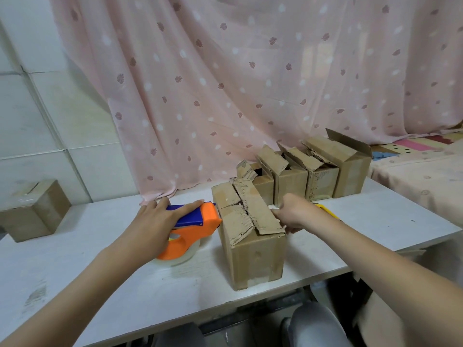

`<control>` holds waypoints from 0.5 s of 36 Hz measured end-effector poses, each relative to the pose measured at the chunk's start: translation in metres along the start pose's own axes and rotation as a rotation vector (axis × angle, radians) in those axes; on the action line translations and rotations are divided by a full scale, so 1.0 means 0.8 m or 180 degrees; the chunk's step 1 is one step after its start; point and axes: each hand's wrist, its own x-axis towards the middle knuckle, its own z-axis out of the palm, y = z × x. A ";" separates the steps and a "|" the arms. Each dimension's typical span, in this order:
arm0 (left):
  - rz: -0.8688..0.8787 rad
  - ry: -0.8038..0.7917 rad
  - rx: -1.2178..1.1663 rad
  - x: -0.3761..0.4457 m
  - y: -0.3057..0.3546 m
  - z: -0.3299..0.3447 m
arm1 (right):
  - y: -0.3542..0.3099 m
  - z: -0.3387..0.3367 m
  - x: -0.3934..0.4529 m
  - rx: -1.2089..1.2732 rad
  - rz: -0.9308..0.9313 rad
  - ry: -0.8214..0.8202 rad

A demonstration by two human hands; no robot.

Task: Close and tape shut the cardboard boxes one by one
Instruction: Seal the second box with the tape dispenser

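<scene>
A worn cardboard box [253, 244] stands near the front of the white table [100, 271], its top flaps folded down with a ragged seam between them. My right hand [295, 211] grips the box's right top edge. My left hand [160, 216] lies over an orange and blue tape dispenser [200, 221] with a clear tape roll, fingers stretched along its blue top. The dispenser's front end touches the box's left top edge.
Behind the box, several more cardboard boxes [313, 171] stand in a row with flaps partly up. A closed box [32, 209] sits at the table's far left. A yellow object [325, 209] peeks out behind my right wrist. A pink curtain [250, 83] hangs at the back.
</scene>
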 end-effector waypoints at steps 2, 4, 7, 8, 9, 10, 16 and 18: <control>0.0028 -0.0045 0.0150 0.001 -0.003 0.002 | -0.002 -0.005 -0.001 -0.0066 -0.0319 0.0402; 0.0179 0.0086 0.0081 0.004 -0.004 0.005 | -0.009 -0.012 -0.010 -0.0067 -0.0835 0.0925; 0.0168 0.0060 0.0106 0.008 -0.007 0.008 | -0.031 -0.016 -0.045 -0.0150 -0.1712 0.1128; 0.0173 0.0049 0.0093 0.009 -0.006 0.006 | -0.038 -0.013 -0.052 -0.0251 -0.1913 0.1010; 0.0179 0.0052 0.0115 0.011 -0.004 0.003 | -0.044 -0.009 -0.058 -0.0369 -0.2053 0.0841; 0.0176 0.0048 0.0151 0.013 -0.003 0.002 | -0.049 -0.003 -0.061 -0.0516 -0.2142 0.0636; 0.0190 0.0082 0.0245 0.013 0.002 -0.003 | -0.052 0.019 -0.073 -0.1614 -0.2090 -0.0067; 0.0176 0.0084 0.0335 0.010 0.001 -0.004 | -0.046 0.025 -0.073 -0.1760 -0.2084 0.0001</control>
